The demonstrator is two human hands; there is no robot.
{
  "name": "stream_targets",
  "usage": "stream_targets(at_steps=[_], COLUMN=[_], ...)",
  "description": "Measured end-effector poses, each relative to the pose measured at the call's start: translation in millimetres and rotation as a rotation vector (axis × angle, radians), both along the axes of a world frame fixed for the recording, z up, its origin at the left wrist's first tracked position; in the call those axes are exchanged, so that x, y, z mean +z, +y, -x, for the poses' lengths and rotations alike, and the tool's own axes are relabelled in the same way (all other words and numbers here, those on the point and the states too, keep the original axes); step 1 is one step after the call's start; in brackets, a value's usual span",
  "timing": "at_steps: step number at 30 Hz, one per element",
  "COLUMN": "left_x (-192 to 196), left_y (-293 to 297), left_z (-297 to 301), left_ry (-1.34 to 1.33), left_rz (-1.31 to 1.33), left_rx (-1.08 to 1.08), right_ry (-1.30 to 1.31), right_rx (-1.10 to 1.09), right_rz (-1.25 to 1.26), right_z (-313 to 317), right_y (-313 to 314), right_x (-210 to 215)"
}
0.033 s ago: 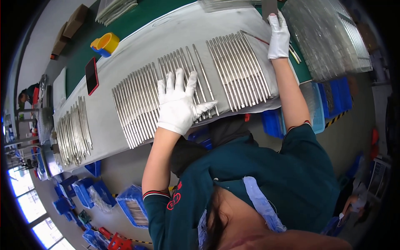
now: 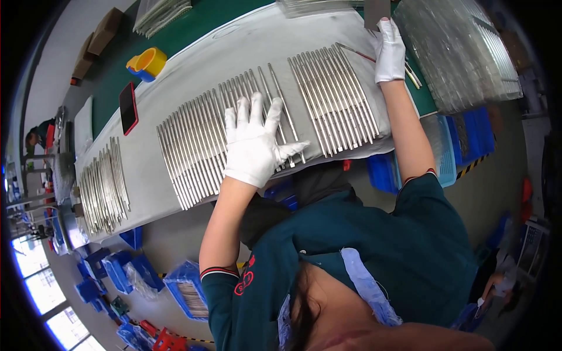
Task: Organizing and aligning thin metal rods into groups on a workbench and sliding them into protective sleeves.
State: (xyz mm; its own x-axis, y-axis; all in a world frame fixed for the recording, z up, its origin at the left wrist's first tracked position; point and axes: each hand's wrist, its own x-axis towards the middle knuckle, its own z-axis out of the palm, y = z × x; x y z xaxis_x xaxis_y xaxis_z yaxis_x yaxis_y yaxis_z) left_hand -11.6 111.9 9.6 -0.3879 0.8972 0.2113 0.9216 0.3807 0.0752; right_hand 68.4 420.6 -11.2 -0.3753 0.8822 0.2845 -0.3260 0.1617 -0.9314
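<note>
My left hand [image 2: 252, 146], in a white glove, lies with fingers spread over the right part of a long row of thin silvery metal rods [image 2: 188, 146]. The rods lie side by side on a pale grey cloth [image 2: 143, 187], and the hand hides some of their middles. A few rods stand slightly apart under the thumb side. To the right is a second group of rods [image 2: 333, 96]. At the far right, my gloved right hand [image 2: 390, 55] grips a dark grey flat piece [image 2: 376, 13] at its lower edge.
A loose pile of rods [image 2: 104, 187] lies at the left. Behind are a phone [image 2: 128, 109] and a yellow-and-blue tape dispenser [image 2: 147, 63]. Plastic-wrapped stacks [image 2: 453, 55] stand beside my right hand. A thin reddish tool [image 2: 357, 52] lies near it. Blue crates [image 2: 471, 137] stand below the table edge.
My left hand has shifted slightly to the right over the rods. My right hand and the grey flat piece have moved a little to the left, with the piece showing lower.
</note>
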Motion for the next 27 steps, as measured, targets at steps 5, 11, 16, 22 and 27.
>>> stream_targets(at_steps=[5,11,16,22,27], left_x=[-10.7,-27.2,-18.7,-10.0,-25.9], left_y=[53.8,82.2,51.2,78.7,104.3], left_z=[-29.9,-43.4,-32.6,-41.7,-65.5], left_ry=[-0.099,-0.163,-0.074,-0.135,-0.211], left_rz=[-0.106,-0.118,-0.023,-0.1,-0.199], left_rx=[-0.327,-0.35,-0.246,-0.289,-0.467], right_ry=[0.32,0.259,0.191,0.163,-0.136], right_rx=[0.353,0.547,0.332,0.228,-0.06], right_rz=[0.708,0.702,0.516,0.296,-0.049], right_z=[3.7,-6.2,2.4,6.3,5.2], right_y=[4.0,17.4,-2.9,-0.9,-15.3], right_x=[3.4,-9.4,-2.2,-6.5,7.7])
